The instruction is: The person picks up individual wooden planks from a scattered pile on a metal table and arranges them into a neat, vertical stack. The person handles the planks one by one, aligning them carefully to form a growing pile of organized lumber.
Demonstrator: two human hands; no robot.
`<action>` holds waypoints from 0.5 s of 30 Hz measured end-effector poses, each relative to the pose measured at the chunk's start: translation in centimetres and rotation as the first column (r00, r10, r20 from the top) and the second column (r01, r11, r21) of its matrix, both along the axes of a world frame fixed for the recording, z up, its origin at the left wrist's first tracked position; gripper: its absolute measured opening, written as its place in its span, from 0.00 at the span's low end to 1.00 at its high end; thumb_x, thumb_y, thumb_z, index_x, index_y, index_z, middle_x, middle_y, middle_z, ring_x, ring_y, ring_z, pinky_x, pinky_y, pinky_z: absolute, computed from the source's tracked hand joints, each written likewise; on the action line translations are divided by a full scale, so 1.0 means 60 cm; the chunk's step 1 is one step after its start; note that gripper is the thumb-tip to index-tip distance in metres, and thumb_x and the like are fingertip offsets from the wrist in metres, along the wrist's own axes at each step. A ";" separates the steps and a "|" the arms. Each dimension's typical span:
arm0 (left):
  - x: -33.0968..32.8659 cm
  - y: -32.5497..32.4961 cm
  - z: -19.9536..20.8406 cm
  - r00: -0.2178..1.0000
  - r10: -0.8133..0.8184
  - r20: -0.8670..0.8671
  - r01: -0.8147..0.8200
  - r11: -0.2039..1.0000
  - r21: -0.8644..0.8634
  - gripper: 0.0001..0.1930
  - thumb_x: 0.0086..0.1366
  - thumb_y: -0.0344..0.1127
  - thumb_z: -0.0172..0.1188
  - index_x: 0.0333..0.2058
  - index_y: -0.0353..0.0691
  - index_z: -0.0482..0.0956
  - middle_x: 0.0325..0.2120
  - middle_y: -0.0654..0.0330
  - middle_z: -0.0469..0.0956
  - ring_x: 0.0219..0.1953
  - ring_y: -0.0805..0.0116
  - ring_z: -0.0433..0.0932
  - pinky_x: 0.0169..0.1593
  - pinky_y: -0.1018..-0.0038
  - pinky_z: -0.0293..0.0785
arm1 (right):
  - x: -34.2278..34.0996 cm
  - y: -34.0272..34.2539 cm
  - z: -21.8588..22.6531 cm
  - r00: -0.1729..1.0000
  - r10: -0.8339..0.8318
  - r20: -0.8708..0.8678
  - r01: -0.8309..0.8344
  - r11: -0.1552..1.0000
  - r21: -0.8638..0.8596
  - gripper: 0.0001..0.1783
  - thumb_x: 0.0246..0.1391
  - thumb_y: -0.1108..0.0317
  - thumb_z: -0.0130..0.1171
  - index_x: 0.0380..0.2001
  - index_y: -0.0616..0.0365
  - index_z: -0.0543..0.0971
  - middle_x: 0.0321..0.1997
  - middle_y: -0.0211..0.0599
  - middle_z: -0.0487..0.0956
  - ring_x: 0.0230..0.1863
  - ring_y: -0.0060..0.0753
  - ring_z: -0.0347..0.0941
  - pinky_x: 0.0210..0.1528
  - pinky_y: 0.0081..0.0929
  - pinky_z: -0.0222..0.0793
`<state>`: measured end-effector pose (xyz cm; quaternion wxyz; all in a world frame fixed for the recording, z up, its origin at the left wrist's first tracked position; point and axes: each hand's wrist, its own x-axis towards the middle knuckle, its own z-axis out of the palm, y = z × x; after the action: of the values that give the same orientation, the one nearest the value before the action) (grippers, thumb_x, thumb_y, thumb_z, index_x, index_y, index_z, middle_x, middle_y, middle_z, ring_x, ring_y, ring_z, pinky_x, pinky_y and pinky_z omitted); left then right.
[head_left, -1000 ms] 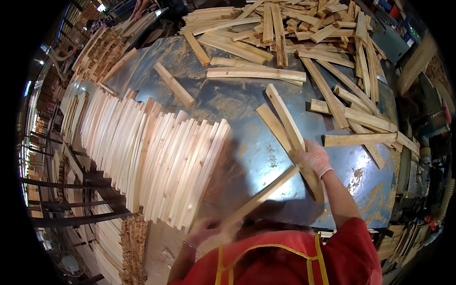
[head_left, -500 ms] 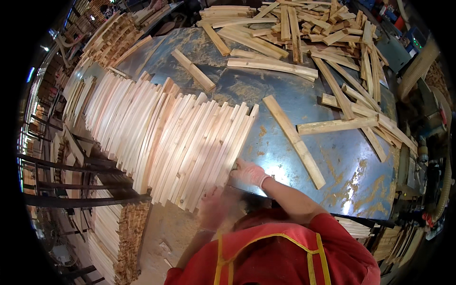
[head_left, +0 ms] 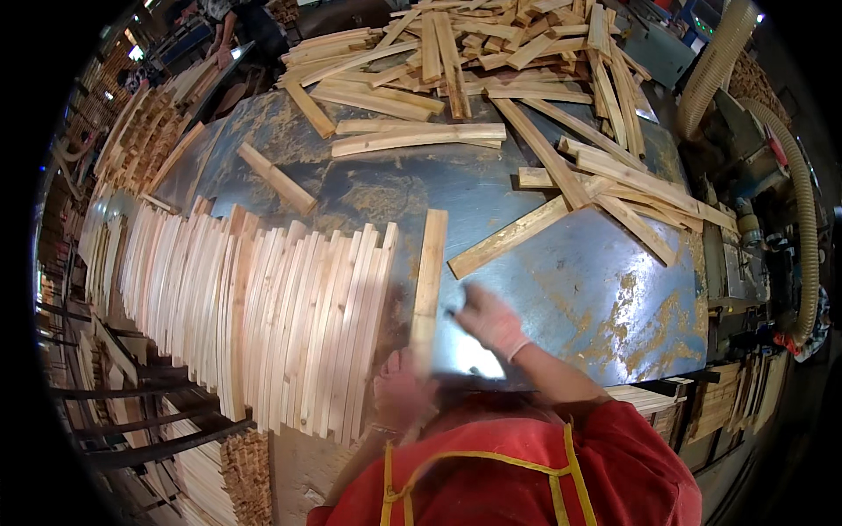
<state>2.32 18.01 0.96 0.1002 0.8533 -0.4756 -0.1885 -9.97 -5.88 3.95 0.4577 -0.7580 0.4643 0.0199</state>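
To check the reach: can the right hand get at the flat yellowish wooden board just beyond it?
Probably yes: only bluish metal tabletop shows between the right hand and the board, though other boards crowd its far end.

Your left hand [head_left: 403, 386] is at the near end of one slat [head_left: 428, 280], right of your slat row [head_left: 289, 316]. Your blurred right hand [head_left: 491, 322] is over the table [head_left: 561, 329]; boards [head_left: 526, 44] lie heaped far off.

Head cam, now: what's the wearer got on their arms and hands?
Red sleeve on the right arm, forearm uncovered. Right hand seems to wear a thin pale glove ending at the wrist. Left hand is blurred but looks gloved too.
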 end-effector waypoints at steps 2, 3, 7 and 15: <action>-0.010 -0.055 0.028 1.000 0.010 0.022 -0.013 0.993 0.117 0.49 0.56 0.57 0.74 0.70 0.34 0.67 0.63 0.45 0.72 0.65 0.43 0.73 0.62 0.48 0.72 | -0.014 -0.091 -0.015 0.745 -0.500 0.441 0.591 0.802 -0.088 0.29 0.54 0.54 0.68 0.54 0.63 0.80 0.51 0.63 0.84 0.51 0.64 0.82 0.58 0.50 0.75; -0.013 -0.075 0.040 0.999 0.011 0.038 -0.017 0.985 0.173 0.50 0.56 0.58 0.74 0.71 0.34 0.66 0.64 0.45 0.72 0.65 0.44 0.73 0.62 0.49 0.72 | -0.040 -0.168 -0.066 0.610 -0.663 0.435 0.724 0.689 0.035 0.32 0.56 0.56 0.71 0.59 0.62 0.77 0.51 0.57 0.84 0.49 0.61 0.82 0.58 0.51 0.75; 0.022 -0.090 -0.041 0.988 0.049 0.147 -0.056 0.997 0.044 0.46 0.59 0.53 0.73 0.70 0.33 0.68 0.61 0.46 0.75 0.58 0.46 0.78 0.57 0.51 0.76 | -0.090 -0.330 -0.131 0.131 -0.871 0.473 0.737 0.405 0.541 0.29 0.64 0.64 0.67 0.64 0.61 0.71 0.50 0.41 0.82 0.47 0.46 0.82 0.51 0.38 0.79; 0.084 -0.046 0.012 0.330 0.224 -0.917 -0.421 0.904 0.069 0.22 0.68 0.35 0.66 0.59 0.37 0.82 0.40 0.60 0.86 0.40 0.71 0.81 0.45 0.70 0.79 | -0.095 -0.017 -0.150 0.491 -0.800 0.346 0.411 0.563 0.718 0.26 0.65 0.74 0.63 0.65 0.60 0.72 0.51 0.41 0.83 0.47 0.39 0.82 0.52 0.34 0.81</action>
<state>7.33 15.25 1.66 0.4548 0.6745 -0.1783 -0.5536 -15.66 -6.88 -5.07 0.7548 -0.3222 0.4977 -0.2807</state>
